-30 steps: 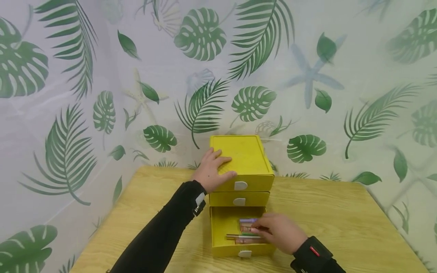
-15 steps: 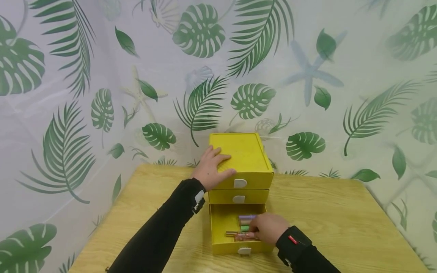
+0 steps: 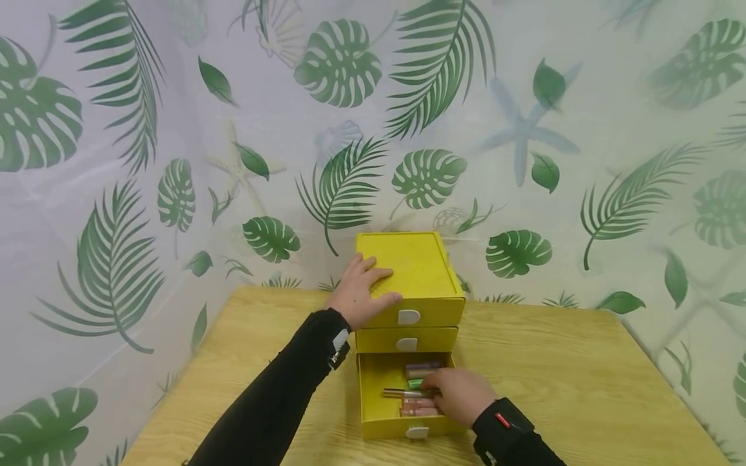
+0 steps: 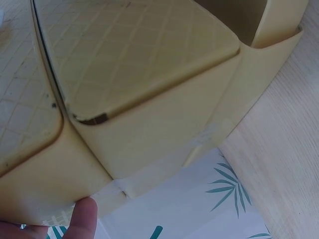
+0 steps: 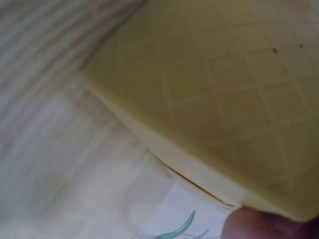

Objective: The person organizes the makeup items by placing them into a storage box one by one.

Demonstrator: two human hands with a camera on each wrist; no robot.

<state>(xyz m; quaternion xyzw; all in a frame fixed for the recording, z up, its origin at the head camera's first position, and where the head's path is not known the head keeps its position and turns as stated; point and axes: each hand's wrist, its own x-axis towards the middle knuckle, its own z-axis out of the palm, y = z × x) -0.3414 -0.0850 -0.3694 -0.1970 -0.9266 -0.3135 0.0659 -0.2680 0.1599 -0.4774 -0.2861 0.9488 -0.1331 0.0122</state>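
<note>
A yellow drawer cabinet [image 3: 416, 262] stands on the table with its bottom drawer [image 3: 372, 395] pulled out. My left hand [image 3: 361, 294] rests on the cabinet's left top edge, fingers spread. In the left wrist view, one finger [image 4: 83, 219] lies along the cabinet's side. Inside the drawer, my right hand [image 3: 463, 393] has its fingers around the right end of some thin brown-and-silver sticks [image 3: 403, 392]. A green tube [image 3: 414, 384] lies just behind them, with brown and purple tubes [image 3: 421, 370] further back. Pink tubes [image 3: 417, 408] lie at the front. The fingertips partly cover these things.
The two upper drawers [image 3: 428, 339] are closed, each with a white tab. Wood-grain tabletop [image 3: 542, 362] extends on both sides of the cabinet. A leaf-patterned sheet [image 3: 361, 213] hangs right behind it.
My right hand has set a pinkish tube at the drawer's front, then shifted back to the thin sticks, which now lie slightly further back. The left hand has stayed on the cabinet.
</note>
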